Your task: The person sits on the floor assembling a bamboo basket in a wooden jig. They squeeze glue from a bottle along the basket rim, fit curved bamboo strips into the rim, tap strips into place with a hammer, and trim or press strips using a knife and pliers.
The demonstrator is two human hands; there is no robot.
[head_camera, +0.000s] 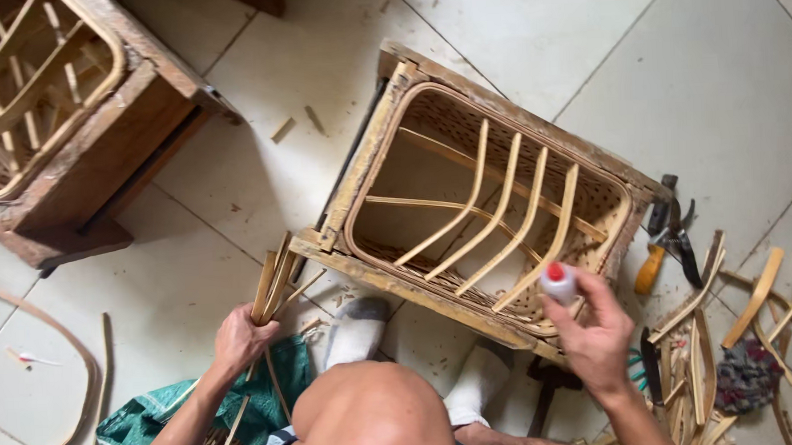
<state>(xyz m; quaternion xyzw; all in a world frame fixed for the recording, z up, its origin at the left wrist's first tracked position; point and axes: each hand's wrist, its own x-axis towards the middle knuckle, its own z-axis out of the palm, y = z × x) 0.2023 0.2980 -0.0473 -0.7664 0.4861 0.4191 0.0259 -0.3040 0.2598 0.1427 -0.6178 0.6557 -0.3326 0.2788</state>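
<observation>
Left hand (239,339) closed around a bundle of bamboo strips (272,286), strips fanning up and away from the fist, a few ends trailing down toward the green woven sack (155,415) just below the wrist. Right hand (594,334) gripping a small white glue bottle (558,283) with a red cap, thumb and fingers wrapped on the body, cap pointing up. Bottle tip sits at the near rim of the woven bamboo basket (445,122), touching or just off the end of the rightmost curved rib (539,243); cannot tell which. Basket sits inside a wooden frame mould (389,276), between the two hands and ahead of them. Four curved ribs run across the basket opening.

Person's bare knee (373,410) low between the hands, white socked feet (356,327) under the mould's near edge. Right of the right hand: pruning shears with an orange handle (660,247), loose bent bamboo pieces (760,296) on the tile floor (719,75). Far beyond the left hand: a second wooden mould with basket (43,95). Left of the left hand, well apart: a long curved cane strip (72,352) on the floor.
</observation>
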